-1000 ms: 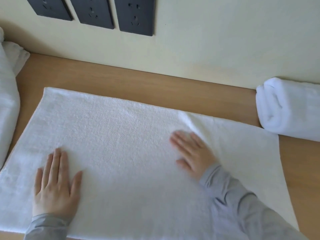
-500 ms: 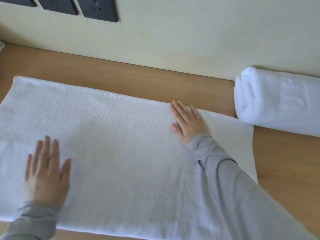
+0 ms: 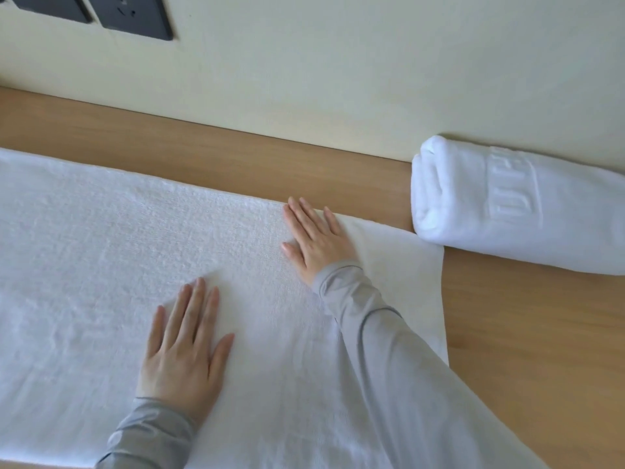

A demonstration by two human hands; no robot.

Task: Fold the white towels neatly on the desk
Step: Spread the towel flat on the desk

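A white towel (image 3: 101,272) lies spread flat on the wooden desk (image 3: 527,350), covering most of its left and middle. My left hand (image 3: 184,346) presses flat on the towel's middle, fingers straight and pointing away from me. My right hand (image 3: 316,240) lies flat near the towel's far edge, where a thicker folded layer ends and a single thinner layer runs on to the right. A second white towel (image 3: 514,208), rolled up, lies against the wall at the right, just past the flat towel's far right corner.
A cream wall (image 3: 338,69) stands right behind the desk. Dark socket plates (image 3: 135,15) are mounted on it at the upper left. Bare wood shows along the back strip and on the right of the desk.
My left hand has slid right along the towel toward its middle. My right hand stays flat near the far edge. The camera view has shifted right; the pile at the left is out of sight.
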